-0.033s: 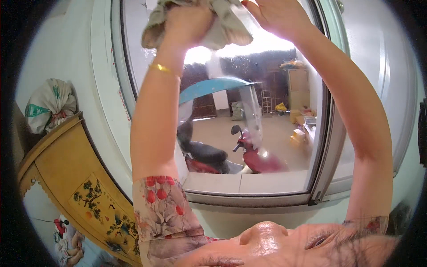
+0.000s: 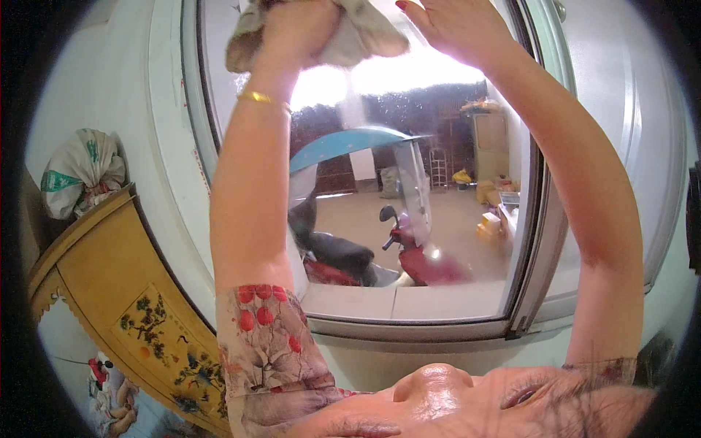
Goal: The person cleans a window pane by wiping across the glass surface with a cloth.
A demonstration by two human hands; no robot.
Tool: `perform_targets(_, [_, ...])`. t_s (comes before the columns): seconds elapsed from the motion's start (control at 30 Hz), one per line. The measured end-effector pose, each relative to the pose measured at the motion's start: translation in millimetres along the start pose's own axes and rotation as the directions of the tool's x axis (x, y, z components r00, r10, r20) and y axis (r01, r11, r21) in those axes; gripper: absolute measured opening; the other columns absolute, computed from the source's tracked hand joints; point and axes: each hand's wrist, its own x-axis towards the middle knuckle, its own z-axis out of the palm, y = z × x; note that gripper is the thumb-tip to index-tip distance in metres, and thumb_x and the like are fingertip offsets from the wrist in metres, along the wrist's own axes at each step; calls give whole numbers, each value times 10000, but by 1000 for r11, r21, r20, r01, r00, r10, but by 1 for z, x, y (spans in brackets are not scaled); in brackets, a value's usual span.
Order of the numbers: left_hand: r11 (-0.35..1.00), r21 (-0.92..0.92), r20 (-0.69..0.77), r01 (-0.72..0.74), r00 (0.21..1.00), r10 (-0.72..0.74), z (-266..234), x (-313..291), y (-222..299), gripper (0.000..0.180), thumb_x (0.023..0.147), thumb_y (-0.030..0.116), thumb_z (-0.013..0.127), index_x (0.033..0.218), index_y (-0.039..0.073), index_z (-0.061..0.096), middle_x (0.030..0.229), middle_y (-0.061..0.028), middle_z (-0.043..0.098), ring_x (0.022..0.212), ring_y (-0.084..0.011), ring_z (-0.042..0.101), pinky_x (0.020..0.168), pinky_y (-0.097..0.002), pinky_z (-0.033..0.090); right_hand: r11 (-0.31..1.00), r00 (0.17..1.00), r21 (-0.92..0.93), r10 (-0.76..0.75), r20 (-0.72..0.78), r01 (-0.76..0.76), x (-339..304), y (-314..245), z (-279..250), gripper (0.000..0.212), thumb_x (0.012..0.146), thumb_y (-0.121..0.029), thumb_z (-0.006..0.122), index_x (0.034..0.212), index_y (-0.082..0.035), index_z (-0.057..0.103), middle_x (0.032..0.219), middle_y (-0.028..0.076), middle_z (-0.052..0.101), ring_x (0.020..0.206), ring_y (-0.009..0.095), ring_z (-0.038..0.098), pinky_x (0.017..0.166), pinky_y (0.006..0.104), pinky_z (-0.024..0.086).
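Note:
High at the top of the view, my left hand (image 2: 301,33) is closed on a greyish-green cloth (image 2: 369,38), which is bunched at the window's glass pane (image 2: 321,113). A yellow bangle (image 2: 255,97) circles that wrist. My right hand (image 2: 464,25) is raised at the upper right of the same pane, empty, its thumb held apart. Its fingertips run past the top edge, apart from the red-nailed thumb, and I cannot tell whether the palm touches the glass. Bright glare lies on the pane just below both hands.
A dark metal window frame (image 2: 409,330) surrounds the pane, with a white sill (image 2: 350,301) behind it. Beyond the glass stands a red scooter (image 2: 431,264) under a blue canopy (image 2: 354,146). At left, a tied white sack (image 2: 84,171) sits on a yellow painted cabinet (image 2: 109,270).
My left hand and the cloth have shifted slightly left and up along the glass. My right hand stays nearly in place.

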Motion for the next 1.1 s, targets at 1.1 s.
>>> perform_targets(1.1, [875, -404, 120, 267, 964, -239, 41, -317, 210, 885, 816, 344, 598, 1384, -107, 89, 1363, -402, 229, 1228, -595, 260, 995, -683, 171, 970, 978, 163, 160, 130, -181, -158, -92, -46, 580, 825, -297, 598, 1336, -88, 419, 1418, 139, 359, 1320, 284, 322, 1088, 483, 220])
